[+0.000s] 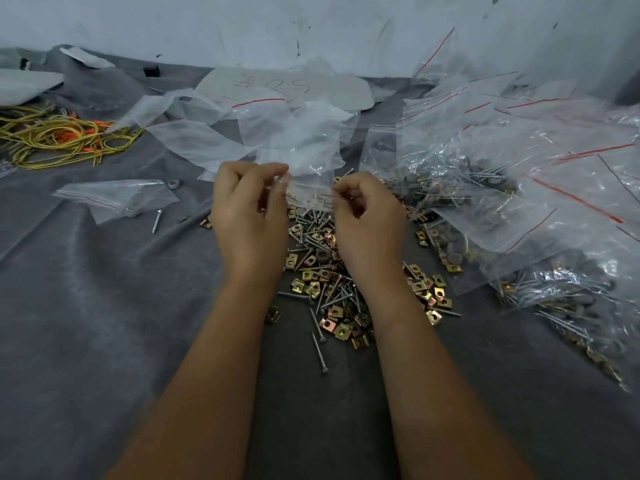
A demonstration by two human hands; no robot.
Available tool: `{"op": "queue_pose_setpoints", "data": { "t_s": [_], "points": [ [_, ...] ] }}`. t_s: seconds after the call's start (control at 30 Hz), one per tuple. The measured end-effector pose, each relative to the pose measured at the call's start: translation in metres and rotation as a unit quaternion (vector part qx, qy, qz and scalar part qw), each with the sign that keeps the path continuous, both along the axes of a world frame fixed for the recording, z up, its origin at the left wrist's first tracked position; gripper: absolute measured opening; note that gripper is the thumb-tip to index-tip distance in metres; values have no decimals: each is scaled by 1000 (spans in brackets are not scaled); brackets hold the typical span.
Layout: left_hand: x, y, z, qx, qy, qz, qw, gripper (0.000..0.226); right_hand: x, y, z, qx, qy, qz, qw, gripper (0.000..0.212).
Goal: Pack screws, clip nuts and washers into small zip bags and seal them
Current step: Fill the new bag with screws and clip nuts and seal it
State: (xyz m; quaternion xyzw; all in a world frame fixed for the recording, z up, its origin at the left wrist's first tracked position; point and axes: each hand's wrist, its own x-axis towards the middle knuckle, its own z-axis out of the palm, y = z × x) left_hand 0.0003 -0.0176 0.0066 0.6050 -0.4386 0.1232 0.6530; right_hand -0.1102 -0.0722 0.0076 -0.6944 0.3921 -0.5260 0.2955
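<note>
A person's left hand (247, 206) and right hand (367, 216) each pinch an end of the mouth of a small clear plastic zip bag with a red line (308, 194), held just above a loose pile of silver screws and brass-coloured clip nuts (332, 282) on a grey cloth-covered table (104, 323). The thin, limp, slippery film likely handles best by the stiffer zip strip at both corners. Filled clear bags (519, 202) are heaped to the right; 1 yellow-and-orange wire bundle (59, 136) lies far left.

fingertips both hands: hidden behind knuckles | filled bags (554, 237): cut by rt edge | card (287, 88) writing: unreadable
</note>
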Motion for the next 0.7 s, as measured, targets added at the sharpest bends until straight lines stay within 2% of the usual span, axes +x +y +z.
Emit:
{"op": "queue_pose_setpoints", "data": {
  "t_s": [0.07,0.13,0.2,0.27,0.3,0.33,0.4,0.47,0.5,0.57,0.7],
  "points": [
    [2,1,-1,7,12,-17,1000,18,0,3,2,-5,-5,37,999,15],
    [7,3,1,33,101,-23,994,19,-7,2,7,46,-25,81,995,14],
    [18,7,5,-17,145,38,989,20,-17,-3,11,98,-60,72,991,12],
    [30,14,9,-74,80,129,986,26,-27,-8,13,131,-94,10,987,15],
    [34,17,8,-67,27,165,984,29,-31,-11,13,143,-86,-24,986,17],
    [36,18,7,-31,-15,178,983,34,-34,-13,12,155,-55,-47,985,19],
    [32,15,5,118,-45,146,981,41,-39,-18,9,170,53,-54,983,21],
    [23,7,0,289,-68,84,951,42,-43,-22,7,179,168,-20,969,23],
    [18,3,-4,345,-81,55,934,41,-44,-22,7,180,217,2,960,22],
    [11,0,-7,392,-100,21,914,38,-45,-22,12,170,298,43,938,21],
    [8,-4,-9,392,-111,26,913,26,-37,-23,20,134,388,45,911,13]
  ]
}}
